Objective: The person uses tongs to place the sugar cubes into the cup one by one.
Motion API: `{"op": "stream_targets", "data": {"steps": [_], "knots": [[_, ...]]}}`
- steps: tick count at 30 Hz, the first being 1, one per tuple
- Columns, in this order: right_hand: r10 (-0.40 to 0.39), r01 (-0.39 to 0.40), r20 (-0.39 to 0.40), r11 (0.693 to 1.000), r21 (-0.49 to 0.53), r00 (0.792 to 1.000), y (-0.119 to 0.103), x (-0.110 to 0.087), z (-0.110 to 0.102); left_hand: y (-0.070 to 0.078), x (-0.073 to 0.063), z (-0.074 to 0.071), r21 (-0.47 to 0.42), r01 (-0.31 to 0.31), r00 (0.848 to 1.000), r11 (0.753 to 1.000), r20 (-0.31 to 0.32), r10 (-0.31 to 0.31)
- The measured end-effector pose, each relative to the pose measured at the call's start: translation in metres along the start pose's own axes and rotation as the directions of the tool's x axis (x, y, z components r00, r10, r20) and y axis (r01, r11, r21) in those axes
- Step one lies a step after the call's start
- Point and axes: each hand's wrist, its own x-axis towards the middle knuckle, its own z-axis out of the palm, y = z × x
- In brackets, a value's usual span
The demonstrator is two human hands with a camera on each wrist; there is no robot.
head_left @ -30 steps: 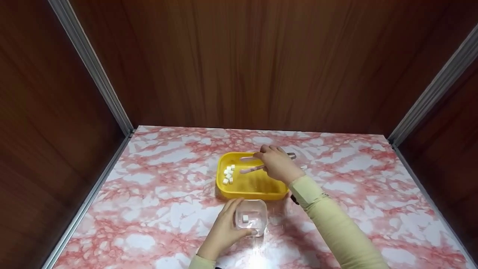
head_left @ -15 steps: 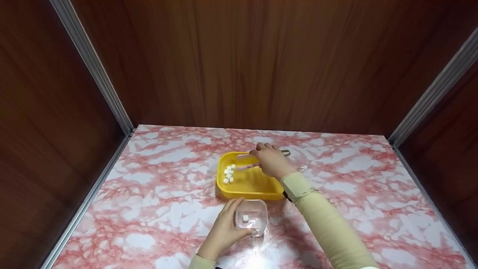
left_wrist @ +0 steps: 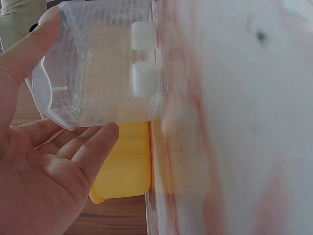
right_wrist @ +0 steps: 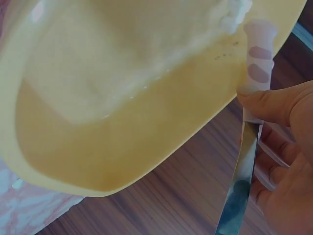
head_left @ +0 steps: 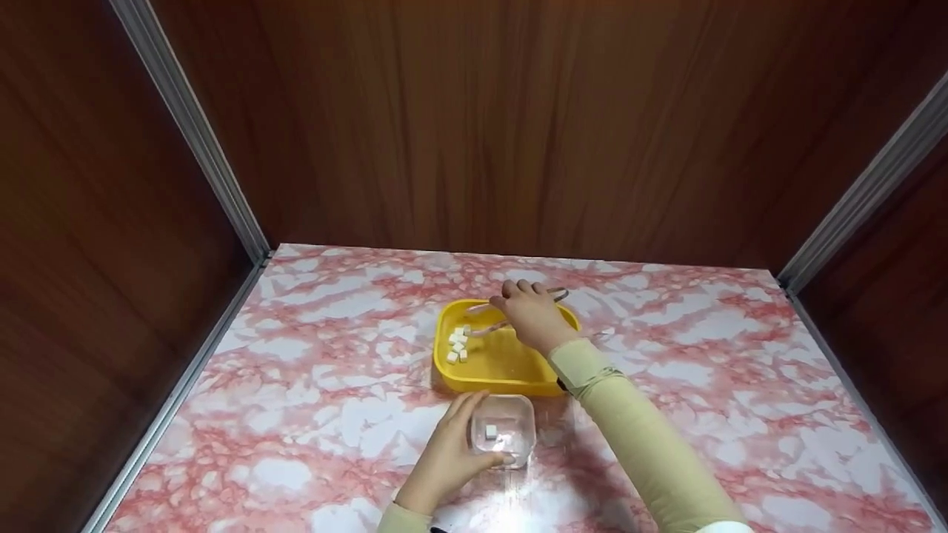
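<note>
My left hand (head_left: 448,463) holds a small clear plastic container (head_left: 523,429) on the table, thumb on the near side and fingers on the far left. A white cube (head_left: 491,431) shows inside it from above; through its wall the left wrist view shows two white blocks (left_wrist: 145,78). With my right hand (head_left: 532,318) I grip metal tongs (right_wrist: 239,191) that have pink tips, over a yellow tray (head_left: 503,386). The tong tips are apart, the lower one close to several white cubes (head_left: 458,344) at the tray's left end. Whether it touches them I cannot tell.
The table (head_left: 296,400) has a red-and-white marbled top. Dark wood-grain panels (head_left: 518,133) with metal corner strips (head_left: 200,126) enclose it at the back and sides. A small whitish bit (head_left: 607,332) lies right of the tray.
My right hand has moved left with the tongs, bringing their tips nearer the cubes in the tray. The left hand keeps hold of the clear container in place.
</note>
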Motion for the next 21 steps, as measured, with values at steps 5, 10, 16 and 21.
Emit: {"op": "stream_targets", "data": {"steps": [5,10,16,21], "knots": [[-0.009,0.009,0.018,1.000,-0.013,1.000,0.001,0.003,0.003,0.000,0.001,-0.002,0.007,-0.002,1.000,1.000,0.005,0.002],[-0.019,0.019,0.023,1.000,-0.019,1.000,-0.001,0.007,0.005,0.000,0.001,-0.002,0.021,-0.009,1.000,1.000,0.000,0.009],[-0.019,0.019,0.010,0.999,-0.030,1.000,-0.003,0.011,0.007,0.000,0.001,-0.003,0.016,-0.011,1.000,1.000,0.000,0.011],[-0.024,0.024,-0.001,0.999,-0.042,1.000,-0.006,0.010,0.012,-0.002,0.000,-0.001,0.016,-0.009,1.000,1.000,-0.002,0.009]]}}
